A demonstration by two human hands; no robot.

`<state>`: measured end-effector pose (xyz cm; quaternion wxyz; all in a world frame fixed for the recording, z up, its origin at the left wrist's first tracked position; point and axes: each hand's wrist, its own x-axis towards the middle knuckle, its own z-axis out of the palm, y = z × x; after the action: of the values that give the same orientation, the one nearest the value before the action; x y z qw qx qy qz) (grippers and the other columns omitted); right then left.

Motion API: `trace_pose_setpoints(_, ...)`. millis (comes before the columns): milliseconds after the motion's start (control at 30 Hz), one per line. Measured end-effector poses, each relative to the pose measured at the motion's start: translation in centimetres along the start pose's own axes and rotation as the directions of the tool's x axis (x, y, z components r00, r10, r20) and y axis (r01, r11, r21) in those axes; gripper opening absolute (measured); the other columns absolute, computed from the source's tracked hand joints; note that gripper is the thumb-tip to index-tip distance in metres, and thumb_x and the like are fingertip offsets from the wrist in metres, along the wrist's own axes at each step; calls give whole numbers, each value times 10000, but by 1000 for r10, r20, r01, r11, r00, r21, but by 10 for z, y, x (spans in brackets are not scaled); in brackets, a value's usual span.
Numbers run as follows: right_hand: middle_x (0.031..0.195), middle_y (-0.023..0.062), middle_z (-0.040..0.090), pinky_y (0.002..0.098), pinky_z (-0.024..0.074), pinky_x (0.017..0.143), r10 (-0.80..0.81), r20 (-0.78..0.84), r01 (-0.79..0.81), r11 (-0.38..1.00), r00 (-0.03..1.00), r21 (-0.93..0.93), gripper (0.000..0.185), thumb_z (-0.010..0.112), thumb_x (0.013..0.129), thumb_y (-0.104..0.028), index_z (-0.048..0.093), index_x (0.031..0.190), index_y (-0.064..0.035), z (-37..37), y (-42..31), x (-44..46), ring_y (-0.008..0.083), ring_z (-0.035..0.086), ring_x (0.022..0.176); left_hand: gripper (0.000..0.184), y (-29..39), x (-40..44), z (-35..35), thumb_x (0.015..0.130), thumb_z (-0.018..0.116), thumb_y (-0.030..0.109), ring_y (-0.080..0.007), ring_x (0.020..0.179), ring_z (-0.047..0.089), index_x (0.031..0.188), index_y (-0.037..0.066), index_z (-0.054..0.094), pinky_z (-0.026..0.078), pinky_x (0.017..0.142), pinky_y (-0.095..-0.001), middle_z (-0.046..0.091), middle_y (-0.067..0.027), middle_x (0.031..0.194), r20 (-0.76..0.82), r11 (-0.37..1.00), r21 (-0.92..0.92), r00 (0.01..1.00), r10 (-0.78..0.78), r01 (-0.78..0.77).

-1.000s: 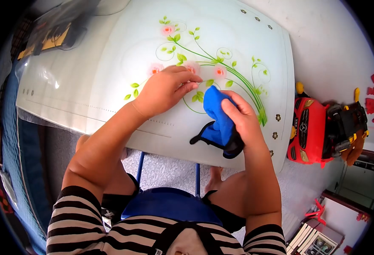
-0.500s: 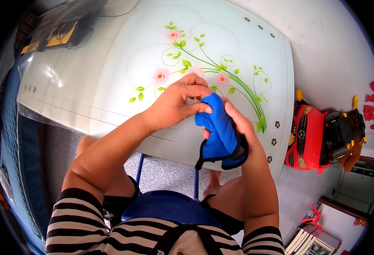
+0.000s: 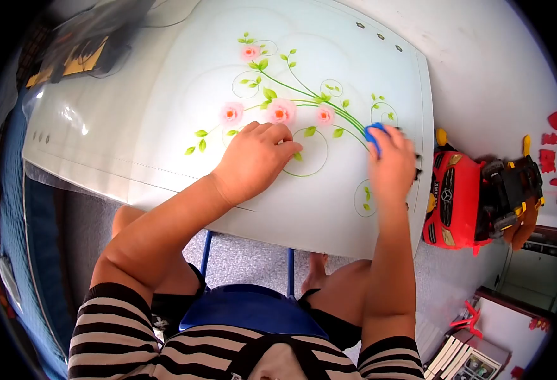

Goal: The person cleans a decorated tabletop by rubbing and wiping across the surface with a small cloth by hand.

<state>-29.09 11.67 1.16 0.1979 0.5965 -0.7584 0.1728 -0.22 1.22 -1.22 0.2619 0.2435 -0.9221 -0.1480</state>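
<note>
My right hand point(image 3: 394, 166) is over the right side of the table, blurred by motion, closed around a blue cloth piece point(image 3: 375, 137) with black edging. Most of that cloth is hidden behind the fingers; a bit of blue shows by the fingertips and dark edging shows on the far side of the hand. Over the table's middle is my left hand point(image 3: 253, 163), its fingers curled and the thumb close to the index finger. Whether anything small lies in that pinch cannot be made out.
The pale table point(image 3: 158, 126) has a printed flower pattern. A dark object with a yellow part point(image 3: 88, 60) lies under clear plastic at the far left. Right of the table stands a red toy car point(image 3: 449, 196). A blue chair point(image 3: 253, 310) is under me; books point(image 3: 459, 361) are at lower right.
The right hand has carried the blue cloth away to the right, out of the left hand's fingers. My left hand has moved slightly down and left.
</note>
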Motion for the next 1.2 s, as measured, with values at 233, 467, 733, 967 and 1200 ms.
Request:
trace_pose_setpoints(233, 1199, 24, 764, 439, 580, 831, -350, -13, 330, 869, 937, 369, 170, 794, 878, -169, 821, 1041, -133, -7, -97, -21, 297, 689, 979, 225, -3, 1, 3, 910, 794, 93, -295, 1001, 733, 1131, 127, 814, 598, 898, -417, 739, -60, 1103, -46, 994, -67, 995, -85, 82)
trace_pose_setpoints(467, 1215, 46, 760, 445, 593, 843, -68, 40, 60, 983, 997, 175, 197, 798, 916, -174, 828, 1107, -138, 3, -38, -8, 308, 698, 1027, 216, -1, 1, 2, 914, 786, 83, -291, 983, 724, 1123, 131, 813, 592, 890, -420, 723, -56, 1097, -32, 997, -16, 996, -78, 78)
trace_pose_setpoints(733, 1224, 47, 755, 439, 584, 852, -141, -6, 141, 986, 990, 88, 219, 784, 911, -164, 823, 1124, -132, 4, -49, -10, 305, 690, 1020, 216, -2, 0, 3, 918, 782, 78, -291, 990, 715, 1127, 127, 808, 583, 908, -426, 712, -55, 1099, -23, 996, -31, 996, -85, 84)
trace_pose_setpoints(967, 1183, 42, 746, 429, 579, 812, -326, 46, 285, 880, 944, 381, 180, 767, 894, -138, 822, 1066, -136, -13, -97, -25, 281, 686, 963, 244, -2, 0, 7, 928, 771, 67, -313, 1042, 715, 1166, 108, 798, 586, 935, -434, 713, -72, 1148, -48, 991, -61, 992, -120, 117)
trace_pose_setpoints(1200, 1248, 44, 738, 452, 590, 905, 57, 72, -63, 995, 996, 79, 238, 802, 929, -155, 810, 1167, -144, 6, -12, -2, 316, 692, 1086, 246, -10, 0, -2, 925, 776, 72, -298, 1066, 718, 1168, 112, 792, 573, 947, -428, 720, -60, 1175, -50, 996, 24, 995, -85, 86)
